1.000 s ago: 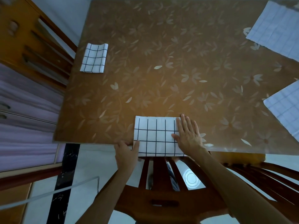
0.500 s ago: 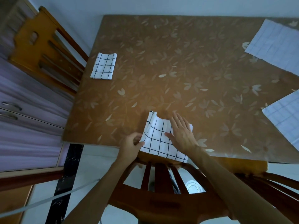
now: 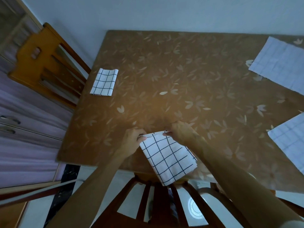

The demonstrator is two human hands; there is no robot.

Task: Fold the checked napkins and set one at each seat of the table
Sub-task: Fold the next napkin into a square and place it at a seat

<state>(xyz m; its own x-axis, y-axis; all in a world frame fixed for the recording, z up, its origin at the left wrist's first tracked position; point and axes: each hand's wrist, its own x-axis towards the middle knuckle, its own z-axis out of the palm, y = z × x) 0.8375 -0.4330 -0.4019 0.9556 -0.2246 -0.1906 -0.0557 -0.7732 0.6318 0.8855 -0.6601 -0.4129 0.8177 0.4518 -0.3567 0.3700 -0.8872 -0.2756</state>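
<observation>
Since the earlier frame, both hands have shifted from pressing and lifting the sides of the checked napkin to gripping its far edge, and the cloth now lies narrower and skewed, folded over once more. The left hand (image 3: 132,140) is curled closed, thumb and fingers pinching the far left corner of the folded napkin (image 3: 167,157). The right hand (image 3: 180,131) is likewise closed in a pinch on the far right corner, knuckles turned toward the middle of the table. Between the two hands the napkin's far edge sits slightly raised off the surface. From there the cloth runs back toward the person at a slant, its near corner hanging past the table's near edge, above the back of the near chair (image 3: 158,203). Layered edges show along the napkin's right side.

Underneath lies the table (image 3: 164,71), covered in a brown cloth printed with pale leaves. A second folded checked napkin (image 3: 104,82) rests flat near the table's left edge, just beside the orange wooden chair (image 3: 49,63) drawn up at that side. Well apart from the hands, two unfolded napkins lie on the right of the table: one at the far right corner (image 3: 279,63), the other at the right edge (image 3: 291,142), both cut off by the frame. Left of the table stands a cabinet with drawers (image 3: 24,129), and a pale wall runs behind the far edge.
</observation>
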